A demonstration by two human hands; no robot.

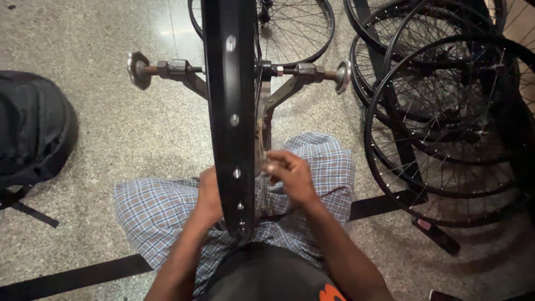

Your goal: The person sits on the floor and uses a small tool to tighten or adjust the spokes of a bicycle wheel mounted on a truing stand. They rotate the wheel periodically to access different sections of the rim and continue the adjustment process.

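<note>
A black bicycle wheel rim (228,83) stands edge-on in a metal truing stand (278,92), right in front of me over my checked-cloth lap. My left hand (209,195) rests against the left side of the rim low down, partly hidden behind it. My right hand (290,175) is on the rim's right side, fingers pinched on a small metal tool (263,156) at the spokes. The stand's axle ends in round knobs (137,69) on both sides.
A stack of black spoked wheels (446,111) leans at the right, another wheel (295,28) lies behind the stand. A dark bag (30,131) sits at the left on the speckled stone floor (128,128). Black straps (72,276) run along the floor.
</note>
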